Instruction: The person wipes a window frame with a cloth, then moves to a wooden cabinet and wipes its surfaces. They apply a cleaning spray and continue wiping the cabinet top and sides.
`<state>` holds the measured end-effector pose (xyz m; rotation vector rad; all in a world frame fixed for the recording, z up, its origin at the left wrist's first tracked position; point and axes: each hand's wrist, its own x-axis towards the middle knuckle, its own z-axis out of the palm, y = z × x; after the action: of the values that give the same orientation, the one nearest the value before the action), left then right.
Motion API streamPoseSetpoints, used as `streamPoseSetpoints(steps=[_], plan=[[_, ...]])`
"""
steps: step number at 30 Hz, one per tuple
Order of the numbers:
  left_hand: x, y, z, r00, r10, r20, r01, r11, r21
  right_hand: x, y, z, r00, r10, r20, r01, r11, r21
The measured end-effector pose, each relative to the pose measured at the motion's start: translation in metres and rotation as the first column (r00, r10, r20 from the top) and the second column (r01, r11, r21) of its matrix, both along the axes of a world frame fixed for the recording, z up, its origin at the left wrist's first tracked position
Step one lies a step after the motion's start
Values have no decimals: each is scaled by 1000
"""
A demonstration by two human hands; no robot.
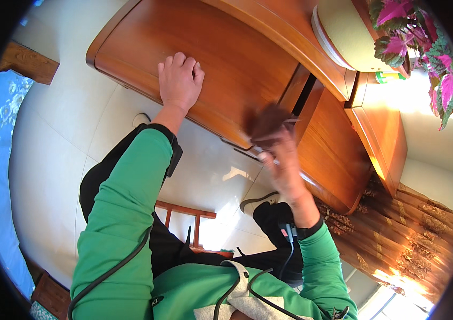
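My left hand (180, 82) rests loosely curled on the varnished wooden top of a cabinet (226, 52), knuckles up. Nothing shows in its fingers, and its palm is hidden. Over the front part of the same top, my right hand (284, 168) grips a dark brown object (270, 124). Motion blur hides its details; it may be a cloth or a brush, I cannot tell. Just beyond that object, a dark gap separates the larger top from a lower wooden panel (330, 148) on the right.
A raised wooden ledge (282, 28) runs along the back. It bears a pale pot (336, 36) beside a pink-and-green coleus plant (446, 86). A patterned brown curtain (406, 236) hangs at right. Blue floral fabric (0, 160) lies at left. Below me is a wooden stool (186, 210). A cable runs along each arm.
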<state>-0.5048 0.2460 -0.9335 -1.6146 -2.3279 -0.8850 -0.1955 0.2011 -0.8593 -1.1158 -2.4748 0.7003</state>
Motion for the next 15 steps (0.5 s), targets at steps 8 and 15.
streamPoseSetpoints(steps=[8,15], plan=[[-1,1,-4,1000,-10,-14,11,998,60,-13,57,-32,936,71,346,-172,947,271],[0,0,-3,1000,-2,8,2,1000,18,-28,196,-54,883,-250,397,132,944,302]])
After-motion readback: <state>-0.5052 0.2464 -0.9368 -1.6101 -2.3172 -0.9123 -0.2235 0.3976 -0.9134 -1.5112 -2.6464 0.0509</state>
